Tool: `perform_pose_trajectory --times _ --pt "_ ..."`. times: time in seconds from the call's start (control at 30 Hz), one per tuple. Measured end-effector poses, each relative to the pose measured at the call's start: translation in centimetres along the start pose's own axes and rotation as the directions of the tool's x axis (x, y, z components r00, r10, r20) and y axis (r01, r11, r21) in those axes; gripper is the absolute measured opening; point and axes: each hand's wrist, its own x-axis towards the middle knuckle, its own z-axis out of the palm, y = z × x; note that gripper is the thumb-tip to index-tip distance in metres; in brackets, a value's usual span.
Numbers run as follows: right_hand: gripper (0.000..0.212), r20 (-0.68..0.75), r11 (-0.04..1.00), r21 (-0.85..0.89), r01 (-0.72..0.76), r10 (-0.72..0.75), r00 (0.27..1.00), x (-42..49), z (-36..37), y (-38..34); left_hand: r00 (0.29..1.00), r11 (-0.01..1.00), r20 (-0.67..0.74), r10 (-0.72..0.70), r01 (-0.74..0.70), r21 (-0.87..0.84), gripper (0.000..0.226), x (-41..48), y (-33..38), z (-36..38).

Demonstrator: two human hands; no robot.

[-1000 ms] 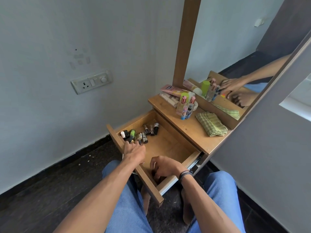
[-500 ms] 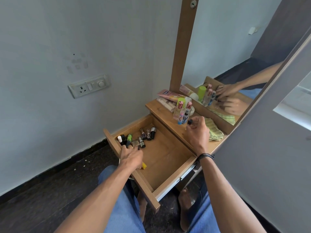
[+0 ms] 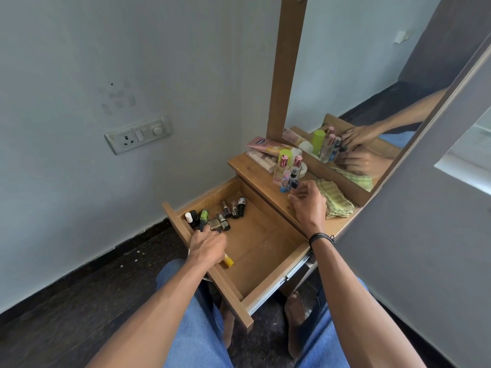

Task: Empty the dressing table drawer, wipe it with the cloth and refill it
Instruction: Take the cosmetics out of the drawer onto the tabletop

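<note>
Our left hand (image 3: pixel 210 244) is down in the drawer (image 3: pixel 265 251), palm down, fingers curled. Whether it grips anything we cannot tell. The little bottles (image 3: pixel 220 215) lie just ahead of its fingertips, heaped in the far left corner, most on their sides. Our right hand (image 3: pixel 309 204) is farther off, on the tabletop (image 3: pixel 271 192), pinching a small dark bottle (image 3: pixel 294 184) beside the cloth (image 3: pixel 337 201).

Matt wood-grain laminate on drawer (image 3: pixel 261 244) and tabletop (image 3: pixel 267 193). Soft woven cloth (image 3: pixel 338 201), checked, crumpled. Glossy small bottle (image 3: pixel 294 185). Smooth, reflective mirror glass (image 3: pixel 358 75). Bare metal drawer runner (image 3: pixel 295 269). Dark speckled floor (image 3: pixel 79 301).
</note>
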Motion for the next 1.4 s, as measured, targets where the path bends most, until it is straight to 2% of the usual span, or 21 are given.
perform_pose_trajectory --times 0.17,0.23,0.33,0.37,0.4,0.47,0.53,0.57,0.6,0.67,0.8,0.97,1.07,1.2,1.27,1.4 --pt "0.039 0.016 1.000 0.021 -0.011 0.010 1.000 -0.4 -0.1 -0.2 1.000 1.000 -0.027 0.005 -0.005 -0.010 0.025 -0.2 0.0 -0.2" --pt "0.042 -0.037 1.000 -0.002 0.022 -0.022 0.999 -1.2 -0.1 -0.5 1.000 1.000 -0.025 0.004 -0.005 -0.022 0.025 -0.3 0.1 -0.1" --pt "0.027 -0.192 0.979 0.010 0.203 -0.198 0.961 -4.8 0.6 -0.8 0.999 0.999 -0.034 0.002 -0.004 -0.054 0.021 -0.4 0.1 -0.1" --pt "0.021 -0.190 0.963 -0.005 0.269 -0.265 0.945 -6.4 1.2 -0.6 0.999 0.998 -0.041 0.009 -0.012 -0.064 0.022 -0.4 0.0 0.0" --pt "0.017 -0.134 0.947 -0.029 0.320 -0.321 0.938 -8.0 1.8 -0.3 0.999 0.997 -0.048 0.019 -0.023 -0.075 0.025 -0.4 -0.1 0.0" --pt "0.013 0.124 0.920 -0.093 0.381 -0.369 0.921 -10.7 3.3 0.6 0.998 0.995 -0.059 0.037 -0.042 -0.091 0.027 -0.5 -0.1 -0.1" --pt "0.015 0.436 0.887 -0.196 0.417 -0.302 0.848 -12.3 4.8 1.6 0.997 0.993 -0.057 0.054 -0.060 -0.104 0.024 -0.7 -0.1 -0.3" --pt "0.020 0.536 0.853 -0.261 0.451 -0.261 0.803 -12.7 5.4 2.0 0.997 0.991 -0.054 0.062 -0.068 -0.114 0.021 -0.9 -0.1 -0.5" --pt "0.023 0.587 0.813 -0.311 0.493 -0.244 0.772 -12.9 5.9 2.1 0.996 0.990 -0.057 0.066 -0.073 -0.124 0.018 -1.0 -0.1 -0.6" --pt "0.027 0.605 0.788 -0.328 0.522 -0.249 0.756 -12.7 6.5 1.9 0.994 0.984 -0.077 0.081 -0.092 -0.151 0.011 -1.4 -0.2 -1.0" --pt "0.023 0.644 0.831 -0.287 0.477 -0.202 0.738 -11.7 7.4 1.8 0.986 0.967 -0.127 0.109 -0.135 -0.218 0.018 -1.9 -0.4 -1.6" --pt "0.017 0.629 0.924 -0.205 0.321 -0.127 0.767 -10.9 7.4 2.2 0.989 0.948 -0.080 0.127 -0.145 -0.285 0.034 -1.8 -0.8 -1.7" --pt "0.021 0.599 0.965 -0.152 0.212 -0.080 0.796 -10.4 6.7 1.7 0.987 0.943 -0.088 0.131 -0.152 -0.296 0.044 -1.9 -0.8 -1.7" --pt "0.023 0.417 0.999 0.017 -0.028 0.018 0.909 -9.8 4.0 0.3 0.989 0.964 -0.089 0.117 -0.134 -0.230 0.071 -2.1 -0.5 -1.7" --pt "0.018 0.314 0.979 0.168 -0.113 0.055 0.948 -9.0 2.0 -0.4 0.994 0.978 -0.060 0.096 -0.106 -0.181 0.070 -1.9 -0.3 -1.4" --pt "0.018 0.151 0.909 0.390 -0.146 0.093 0.984 -6.4 -1.8 -1.9 0.998 0.993 0.023 0.064 -0.061 -0.104 0.058 -1.4 -0.1 -1.5"
